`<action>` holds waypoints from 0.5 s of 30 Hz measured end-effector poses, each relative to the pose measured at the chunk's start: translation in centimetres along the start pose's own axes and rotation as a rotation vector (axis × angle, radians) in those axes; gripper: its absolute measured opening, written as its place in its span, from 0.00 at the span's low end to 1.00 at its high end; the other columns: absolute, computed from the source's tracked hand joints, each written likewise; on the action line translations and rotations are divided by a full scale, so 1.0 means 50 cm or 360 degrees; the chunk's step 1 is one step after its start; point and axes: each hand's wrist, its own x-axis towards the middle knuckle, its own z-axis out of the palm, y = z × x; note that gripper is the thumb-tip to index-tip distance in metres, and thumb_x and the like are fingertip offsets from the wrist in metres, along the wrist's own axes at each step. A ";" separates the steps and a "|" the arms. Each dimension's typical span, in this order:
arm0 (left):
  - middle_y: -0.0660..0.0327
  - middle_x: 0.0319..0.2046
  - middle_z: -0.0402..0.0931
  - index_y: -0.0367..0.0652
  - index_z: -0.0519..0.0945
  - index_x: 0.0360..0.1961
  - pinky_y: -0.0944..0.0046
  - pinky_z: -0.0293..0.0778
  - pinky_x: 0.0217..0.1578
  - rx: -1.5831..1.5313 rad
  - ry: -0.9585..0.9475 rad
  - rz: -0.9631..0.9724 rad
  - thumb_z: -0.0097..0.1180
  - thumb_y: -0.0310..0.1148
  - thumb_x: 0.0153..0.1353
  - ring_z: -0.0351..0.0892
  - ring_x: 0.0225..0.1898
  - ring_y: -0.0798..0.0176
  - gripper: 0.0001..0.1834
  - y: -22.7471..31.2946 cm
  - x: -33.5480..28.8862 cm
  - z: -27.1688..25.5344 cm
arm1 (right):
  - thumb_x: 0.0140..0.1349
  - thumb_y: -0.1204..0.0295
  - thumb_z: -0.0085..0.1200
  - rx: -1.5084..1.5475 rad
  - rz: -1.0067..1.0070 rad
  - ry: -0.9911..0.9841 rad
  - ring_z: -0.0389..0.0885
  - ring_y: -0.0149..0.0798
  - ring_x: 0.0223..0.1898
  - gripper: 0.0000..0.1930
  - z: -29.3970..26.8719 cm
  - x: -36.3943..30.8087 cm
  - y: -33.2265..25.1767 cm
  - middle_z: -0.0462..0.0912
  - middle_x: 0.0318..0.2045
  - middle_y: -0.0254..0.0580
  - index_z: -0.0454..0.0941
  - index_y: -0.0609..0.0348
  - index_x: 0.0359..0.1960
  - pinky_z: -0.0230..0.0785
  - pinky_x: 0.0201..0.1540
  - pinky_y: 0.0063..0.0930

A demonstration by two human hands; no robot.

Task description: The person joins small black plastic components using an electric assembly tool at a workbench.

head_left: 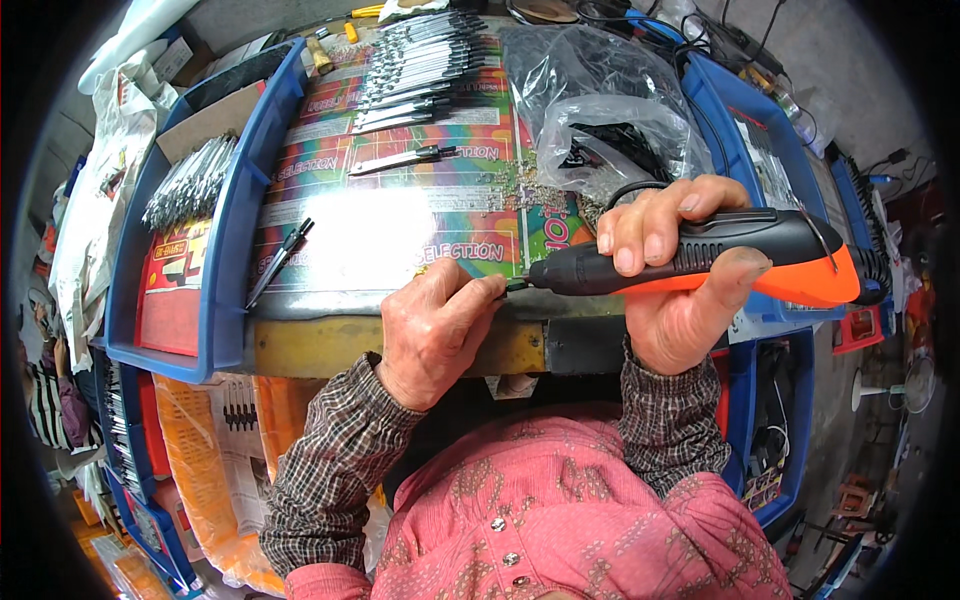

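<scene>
My right hand is wrapped round a black-and-orange electric screwdriver, held level with its nose pointing left. My left hand is closed in a pinch at the table's near edge, right at the screwdriver's tip. A small dark end shows at its fingertips; the rest of what it holds is hidden. Beyond my hands, one slim silver-and-black pen-like piece lies on the table. Another dark slim piece lies to the left. At the back, many similar pieces are laid in a stacked row.
A blue bin on the left holds a bundle of slim pieces. Small metal bits are scattered beside a clear plastic bag with black parts. Another blue bin stands right. An orange basket sits below the table.
</scene>
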 end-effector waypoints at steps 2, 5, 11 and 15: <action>0.60 0.21 0.68 0.41 0.78 0.32 0.64 0.68 0.21 0.0002 -0.0006 0.0013 0.61 0.20 0.40 0.71 0.22 0.61 0.14 -0.001 -0.002 0.001 | 0.51 0.43 0.51 -0.0095 -0.0018 0.0020 0.69 0.30 0.21 0.27 0.005 0.000 0.002 0.67 0.21 0.32 0.63 0.54 0.35 0.63 0.31 0.29; 0.60 0.21 0.69 0.40 0.77 0.31 0.64 0.68 0.21 0.0006 -0.0013 0.0034 0.61 0.20 0.40 0.72 0.22 0.60 0.13 -0.001 -0.002 0.002 | 0.51 0.43 0.51 -0.0097 0.0005 0.0014 0.69 0.30 0.21 0.27 0.001 -0.001 0.002 0.67 0.21 0.32 0.63 0.54 0.35 0.63 0.31 0.29; 0.60 0.21 0.69 0.40 0.77 0.31 0.64 0.69 0.22 0.0053 -0.0015 0.0051 0.61 0.20 0.40 0.72 0.22 0.60 0.13 0.001 -0.001 0.005 | 0.51 0.54 0.59 0.0048 0.0002 0.0009 0.72 0.32 0.22 0.23 -0.004 -0.003 0.004 0.71 0.21 0.37 0.64 0.57 0.37 0.65 0.32 0.30; 0.60 0.22 0.69 0.40 0.76 0.31 0.64 0.69 0.23 0.0095 -0.0026 0.0047 0.61 0.21 0.40 0.72 0.23 0.60 0.14 -0.001 -0.003 0.007 | 0.51 0.54 0.59 0.0053 0.0008 0.0021 0.71 0.32 0.22 0.23 -0.002 -0.004 0.003 0.71 0.21 0.37 0.64 0.57 0.37 0.65 0.32 0.31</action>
